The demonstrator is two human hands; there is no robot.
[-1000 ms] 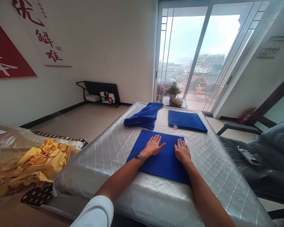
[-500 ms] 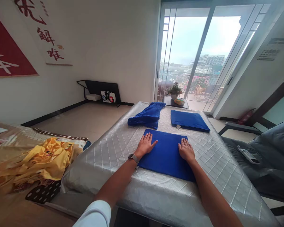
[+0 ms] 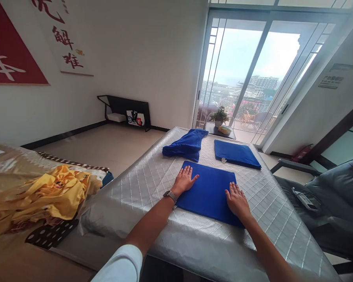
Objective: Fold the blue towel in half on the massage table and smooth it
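Note:
A folded blue towel (image 3: 207,194) lies flat on a silver quilted mattress (image 3: 129,207), and both my hands rest on it with fingers spread. My left hand (image 3: 184,180) lies at its left edge, with a watch on the wrist. My right hand (image 3: 237,201) presses near its right edge. Farther along the mattress are a second folded blue towel (image 3: 237,154) and a crumpled blue towel (image 3: 184,145). Neither hand touches those two.
To the left, a yellow cloth (image 3: 44,196) lies heaped on a patterned bed cover (image 3: 51,234). A dark grey recliner (image 3: 326,207) with a remote (image 3: 306,199) stands to the right. Beyond the mattress are a small table (image 3: 220,131) holding a potted plant and glass balcony doors (image 3: 235,74).
My hands have slid outward from the towel's middle toward its side edges, the right hand also moving nearer me. The towel lies flatter and squarer. The view has tilted slightly.

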